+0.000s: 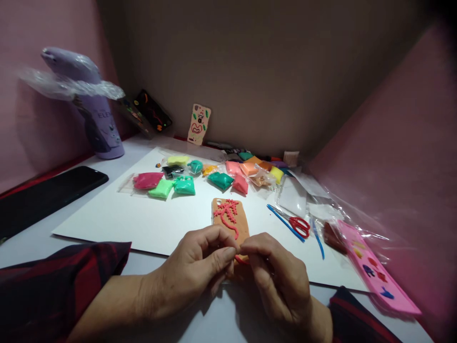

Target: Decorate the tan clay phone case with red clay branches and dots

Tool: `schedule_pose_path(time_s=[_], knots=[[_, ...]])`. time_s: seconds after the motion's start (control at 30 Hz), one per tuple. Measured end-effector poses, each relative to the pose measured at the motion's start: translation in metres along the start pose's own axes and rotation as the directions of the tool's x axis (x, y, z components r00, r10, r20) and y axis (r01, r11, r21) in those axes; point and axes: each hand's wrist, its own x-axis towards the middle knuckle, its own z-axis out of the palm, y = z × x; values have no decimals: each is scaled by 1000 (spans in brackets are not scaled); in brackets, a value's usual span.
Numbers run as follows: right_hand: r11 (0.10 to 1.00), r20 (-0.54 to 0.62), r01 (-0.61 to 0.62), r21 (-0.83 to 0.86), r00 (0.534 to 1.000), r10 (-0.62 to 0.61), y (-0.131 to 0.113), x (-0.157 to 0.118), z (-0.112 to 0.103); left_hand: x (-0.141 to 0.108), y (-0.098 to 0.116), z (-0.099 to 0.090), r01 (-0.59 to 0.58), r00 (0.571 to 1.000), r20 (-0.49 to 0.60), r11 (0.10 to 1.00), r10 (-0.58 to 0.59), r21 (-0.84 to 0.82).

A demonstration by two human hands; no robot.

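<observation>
A phone case [243, 218] covered in tan clay lies in front of me on the white board. On it is a raised red clay branch [227, 220] with small dotted twigs and a curved stem. Over the case's near end, my left hand [196, 264] is closed, thumb against fingertips. My right hand [280, 276] pinches too, its fingertips meeting the left ones. Whatever they hold is too small or hidden to make out. A bit of red clay [241, 259] shows just under the fingertips. Both hands cover the lower part of the case.
Bagged coloured clay [184, 185] is spread across the white board [107, 214]. Red-handled scissors [299, 226] and blue modelling tools [285, 223] lie right, near a pink tray [378, 269]. At left are a black phone [53, 195] and a purple bottle [103, 126]; decorated cases [199, 125] lean behind.
</observation>
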Motion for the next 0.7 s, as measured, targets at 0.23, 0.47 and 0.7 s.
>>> schedule_pose_path(time_s=[0.23,0.47,0.7], knots=[[999,-7,-29,28,1000,30,1,-1,0,1,7,0,29,1000,2,999,-29,-20],[998,-20,-48,36,999,48,-1,0,2,0,7,1,36,999,8,998,-36,-43],[997,-87,-2,-72,996,-4,-2,3,4,1,5,0,25,1000,-8,1000,-25,4]])
